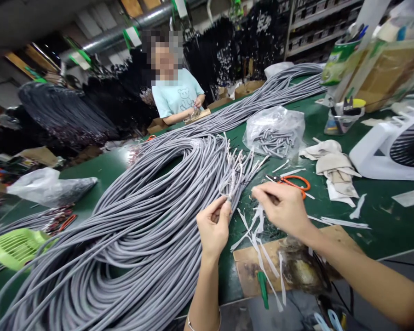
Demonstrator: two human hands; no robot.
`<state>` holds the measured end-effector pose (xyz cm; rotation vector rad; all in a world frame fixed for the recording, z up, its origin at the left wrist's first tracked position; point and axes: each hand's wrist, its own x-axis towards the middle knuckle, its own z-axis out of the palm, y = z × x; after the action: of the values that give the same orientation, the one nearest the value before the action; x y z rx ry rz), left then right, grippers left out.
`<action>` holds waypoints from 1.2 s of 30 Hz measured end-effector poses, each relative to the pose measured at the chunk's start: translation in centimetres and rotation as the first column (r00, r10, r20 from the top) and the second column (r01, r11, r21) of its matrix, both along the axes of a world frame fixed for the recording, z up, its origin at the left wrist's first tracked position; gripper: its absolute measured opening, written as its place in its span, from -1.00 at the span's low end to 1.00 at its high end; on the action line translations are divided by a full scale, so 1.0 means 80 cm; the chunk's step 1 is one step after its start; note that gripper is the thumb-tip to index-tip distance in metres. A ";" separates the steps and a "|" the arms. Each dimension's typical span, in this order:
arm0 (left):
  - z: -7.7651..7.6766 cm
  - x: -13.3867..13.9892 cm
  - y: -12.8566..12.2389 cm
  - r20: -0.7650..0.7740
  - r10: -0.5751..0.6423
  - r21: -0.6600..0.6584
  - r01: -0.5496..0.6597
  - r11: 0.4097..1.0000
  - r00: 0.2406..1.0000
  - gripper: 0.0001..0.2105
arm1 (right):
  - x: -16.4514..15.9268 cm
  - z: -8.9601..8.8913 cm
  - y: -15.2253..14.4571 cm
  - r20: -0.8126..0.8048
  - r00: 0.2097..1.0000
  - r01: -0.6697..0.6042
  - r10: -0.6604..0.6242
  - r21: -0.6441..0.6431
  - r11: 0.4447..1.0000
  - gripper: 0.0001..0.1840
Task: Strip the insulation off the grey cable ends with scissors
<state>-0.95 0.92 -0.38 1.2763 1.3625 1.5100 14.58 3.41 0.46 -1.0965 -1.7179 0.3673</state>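
Note:
Between the thumb and fingers of my left hand is the end of a grey cable, its frayed, stripped wires pointing up. My right hand is held to the right of it, thumb and fingertips pinched together; whatever they hold is hidden or too small to name. Large loops of grey cable lie to the left, with their stripped ends bunched just beyond my hands. Orange-handled scissors rest behind my right hand. Torn white strips lie below and between my hands.
A clear bag of short grey pieces sits beyond the scissors. White cloths and a white fan stand right. A stained wooden board lies at the near edge. Across the green table, a person works with both hands.

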 end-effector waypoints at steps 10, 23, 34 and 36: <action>0.003 0.012 -0.005 0.040 -0.038 0.042 0.037 0.998 0.998 -0.79 | -0.014 -0.010 -0.008 0.082 0.986 -0.144 0.144 -0.003 0.990 -0.75; -0.004 0.015 0.001 0.079 -0.008 0.017 0.007 1.000 0.997 -0.83 | -0.025 -0.016 -0.004 -0.306 0.917 -0.358 0.256 -0.346 0.867 -0.61; -0.018 0.017 -0.001 -0.232 0.074 0.100 -0.052 0.994 0.970 -0.86 | -0.028 -0.029 -0.012 0.021 0.995 -0.094 0.095 -0.055 0.994 -0.72; -0.020 0.015 0.000 -0.261 0.076 0.113 -0.048 0.993 0.962 -0.86 | -0.029 -0.031 -0.009 0.029 0.995 -0.090 0.093 -0.075 0.993 -0.71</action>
<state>0.28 0.94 -1.96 1.5606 1.5198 1.5107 12.29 2.69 -2.05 -1.0841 -1.7997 0.4762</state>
